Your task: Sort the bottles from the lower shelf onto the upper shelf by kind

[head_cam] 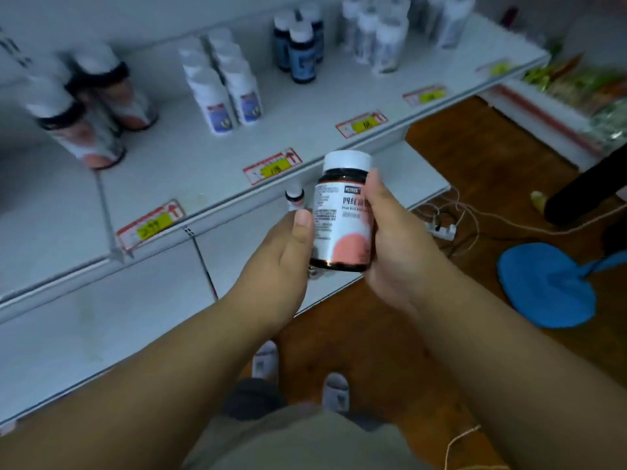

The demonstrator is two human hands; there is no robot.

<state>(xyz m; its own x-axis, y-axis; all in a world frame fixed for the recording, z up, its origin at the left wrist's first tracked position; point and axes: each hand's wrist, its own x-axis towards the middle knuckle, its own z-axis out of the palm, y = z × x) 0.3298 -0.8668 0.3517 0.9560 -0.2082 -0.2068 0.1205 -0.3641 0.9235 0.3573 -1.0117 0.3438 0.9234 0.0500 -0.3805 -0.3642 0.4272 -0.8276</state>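
Holding a dark bottle (342, 212) with a white cap and pink-and-white label upright, both hands work together just in front of the upper shelf (203, 171) edge. The right hand (397, 239) wraps its fingers round the label side at 3 o'clock; the left hand (281, 262) presses its thumb on the label at 9 o'clock. It looks rigid, light and smooth, so a grip round the body suits it better than the cap. Matching pink-labelled bottles (91, 106) stand on the upper shelf at 10 o'clock. 1 small bottle (294, 198) shows behind the left thumb, on the lower shelf (101, 334).
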